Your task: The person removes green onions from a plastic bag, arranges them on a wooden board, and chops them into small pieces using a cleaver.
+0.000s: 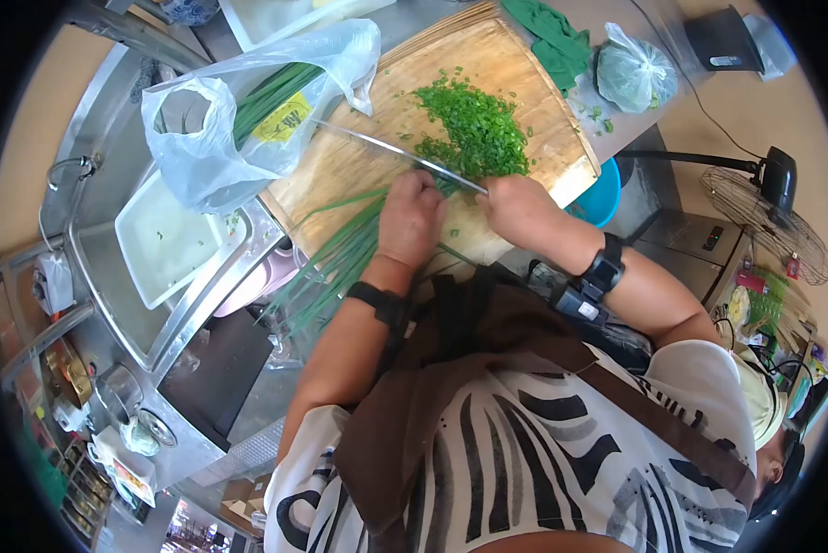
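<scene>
My left hand (412, 219) is closed over a bunch of green onions (348, 241) on a wooden cutting board (336, 166). Their long leaves trail off the board's near left edge. In my right hand (517, 210) is the handle of a knife (394, 147), its blade reaching up and left across the board, just beyond my left knuckles. The cut end of the bunch is mostly hidden by blade and hands. A heap of chopped green onion (474, 124) lies on the board past the blade.
A clear plastic bag (202, 166) with more green onions overlaps the board's left side. Left of it is a sink (110, 276) with a white tray (160, 244). A green cloth (552, 41) and a tied bag (635, 69) lie behind right. A fan (769, 198) stands right, near another person (772, 405).
</scene>
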The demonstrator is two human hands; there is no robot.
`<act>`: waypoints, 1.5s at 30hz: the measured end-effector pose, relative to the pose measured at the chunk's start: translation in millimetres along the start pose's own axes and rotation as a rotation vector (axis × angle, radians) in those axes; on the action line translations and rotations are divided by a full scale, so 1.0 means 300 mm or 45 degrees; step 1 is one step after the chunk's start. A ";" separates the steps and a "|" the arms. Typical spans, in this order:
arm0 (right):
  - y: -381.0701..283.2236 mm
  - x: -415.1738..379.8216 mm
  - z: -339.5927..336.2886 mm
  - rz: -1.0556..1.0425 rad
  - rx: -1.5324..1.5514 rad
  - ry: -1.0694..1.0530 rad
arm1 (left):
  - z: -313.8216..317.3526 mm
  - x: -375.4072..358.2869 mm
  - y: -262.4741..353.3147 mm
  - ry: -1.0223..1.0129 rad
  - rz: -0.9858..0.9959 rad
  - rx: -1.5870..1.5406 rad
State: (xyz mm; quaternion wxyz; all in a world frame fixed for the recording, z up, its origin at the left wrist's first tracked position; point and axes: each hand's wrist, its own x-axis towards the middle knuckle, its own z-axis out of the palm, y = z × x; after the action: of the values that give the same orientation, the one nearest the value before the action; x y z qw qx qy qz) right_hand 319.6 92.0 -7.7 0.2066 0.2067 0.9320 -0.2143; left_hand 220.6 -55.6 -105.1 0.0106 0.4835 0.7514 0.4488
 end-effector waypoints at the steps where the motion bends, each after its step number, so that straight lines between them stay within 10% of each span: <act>1: 0.000 -0.006 0.014 -0.001 0.009 0.005 | -0.004 -0.003 0.004 -0.016 -0.006 -0.002; 45: 0.016 -0.191 -0.070 -0.007 -0.041 -0.023 | -0.029 -0.037 -0.005 -0.024 0.074 0.076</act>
State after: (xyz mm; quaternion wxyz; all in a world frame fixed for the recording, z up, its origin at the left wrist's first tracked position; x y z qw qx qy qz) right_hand 363.2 89.2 35.2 0.2177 0.1989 0.9340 -0.2018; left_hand 221.5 -69.7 -105.5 -0.0098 0.5095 0.7500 0.4217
